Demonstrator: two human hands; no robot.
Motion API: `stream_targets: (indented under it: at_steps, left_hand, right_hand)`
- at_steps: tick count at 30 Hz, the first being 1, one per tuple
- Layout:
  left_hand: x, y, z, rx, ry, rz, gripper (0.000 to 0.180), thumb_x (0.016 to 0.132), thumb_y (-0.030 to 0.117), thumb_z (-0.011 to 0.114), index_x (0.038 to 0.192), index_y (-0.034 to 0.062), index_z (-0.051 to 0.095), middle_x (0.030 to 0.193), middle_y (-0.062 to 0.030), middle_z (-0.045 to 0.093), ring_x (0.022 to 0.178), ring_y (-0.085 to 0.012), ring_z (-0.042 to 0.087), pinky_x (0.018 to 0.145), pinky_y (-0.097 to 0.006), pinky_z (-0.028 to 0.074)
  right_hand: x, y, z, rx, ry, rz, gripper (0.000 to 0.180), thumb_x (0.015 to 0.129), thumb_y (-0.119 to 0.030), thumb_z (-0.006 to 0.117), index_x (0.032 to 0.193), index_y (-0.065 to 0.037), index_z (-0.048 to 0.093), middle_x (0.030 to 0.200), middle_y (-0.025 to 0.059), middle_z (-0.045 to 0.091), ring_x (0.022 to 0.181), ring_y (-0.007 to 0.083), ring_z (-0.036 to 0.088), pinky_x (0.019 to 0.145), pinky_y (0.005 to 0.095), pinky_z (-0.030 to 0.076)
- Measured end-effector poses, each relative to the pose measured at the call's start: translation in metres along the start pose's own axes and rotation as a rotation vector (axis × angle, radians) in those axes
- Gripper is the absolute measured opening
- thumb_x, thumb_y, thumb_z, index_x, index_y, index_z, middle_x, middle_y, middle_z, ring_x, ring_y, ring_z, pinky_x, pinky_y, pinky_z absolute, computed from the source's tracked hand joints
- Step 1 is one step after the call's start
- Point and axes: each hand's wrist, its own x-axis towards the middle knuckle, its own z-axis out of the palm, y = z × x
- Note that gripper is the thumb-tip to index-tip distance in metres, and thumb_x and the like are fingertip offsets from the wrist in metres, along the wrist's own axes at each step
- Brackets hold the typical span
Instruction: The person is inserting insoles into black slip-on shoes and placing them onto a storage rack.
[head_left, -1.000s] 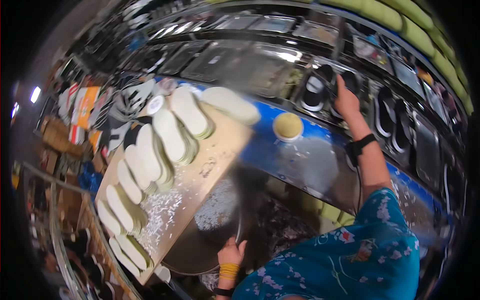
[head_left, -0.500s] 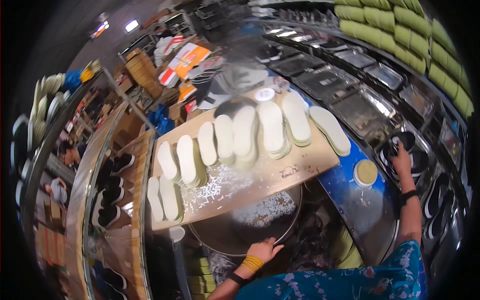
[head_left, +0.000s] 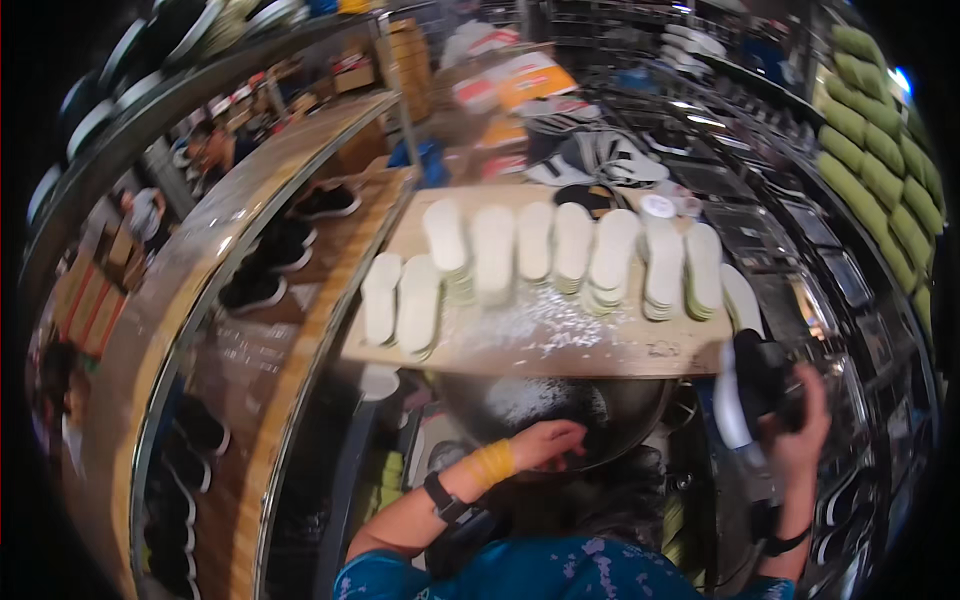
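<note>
My right hand (head_left: pixel 800 425) holds a black shoe with a white sole (head_left: pixel 750 385), raised beside the right end of the wooden board (head_left: pixel 640 358); both are somewhat blurred. Above the dark round basin (head_left: pixel 648 425), near its front, my left hand (head_left: pixel 548 445) has loosely bent fingers with nothing in them. Stacks of cream insoles (head_left: pixel 495 255) stand in a row along the board, with two more stacks (head_left: pixel 418 300) at its left end. Small white scraps (head_left: pixel 560 325) lie scattered on the board and in the basin.
Left of me, a long wooden rack (head_left: pixel 250 420) holds black shoes (head_left: pixel 255 288). Metal trays (head_left: pixel 770 235) line the right side, below green bundles (head_left: pixel 860 155). More shoes (head_left: pixel 845 510) lie near my right forearm. A person (head_left: pixel 145 215) is beyond the rack.
My right hand has lifted the shoe from the trays at right and brought it inward to the board's edge. My left hand has come off the basin's rim. The view has swung left.
</note>
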Motion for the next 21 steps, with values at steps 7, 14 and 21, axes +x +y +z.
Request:
stream_targets:
  at_steps: [7,14,21]
  left_hand:
    - [-0.034,-0.022,-0.020,-0.174,0.543,0.467,0.051,0.089,0.036,0.046,0.127,0.0034,0.036,0.117,-0.0145,0.050,0.097,-0.0225,0.053,0.083,-0.031,0.044]
    - [-0.055,-0.090,-0.072,0.746,1.313,0.341,0.048,0.081,0.028,0.056,0.116,-0.0026,0.043,0.107,-0.0247,0.050,0.096,-0.0369,0.050,0.087,-0.041,0.038]
    - [-0.056,0.008,-0.066,0.893,0.769,-0.113,0.042,0.080,0.041,0.054,0.080,0.0009,0.064,0.077,-0.0233,0.060,0.074,-0.0362,0.061,0.066,-0.042,0.048]
  right_hand:
    - [-0.070,-0.081,0.191,-0.064,-0.563,-0.999,0.061,0.065,-0.018,0.063,0.123,-0.015,0.043,0.075,0.0051,0.053,0.060,0.0195,0.055,0.043,0.0316,0.043]
    - [-0.102,-0.083,0.254,0.194,-0.781,-0.776,0.054,0.073,-0.013,0.056,0.124,-0.015,0.039,0.089,0.0103,0.057,0.070,0.0306,0.058,0.058,0.0406,0.046]
    - [-0.088,-0.077,0.229,0.340,-0.620,-0.134,0.043,0.069,-0.011,0.066,0.109,-0.009,0.052,0.094,0.0134,0.060,0.081,0.0261,0.062,0.068,0.0336,0.049]
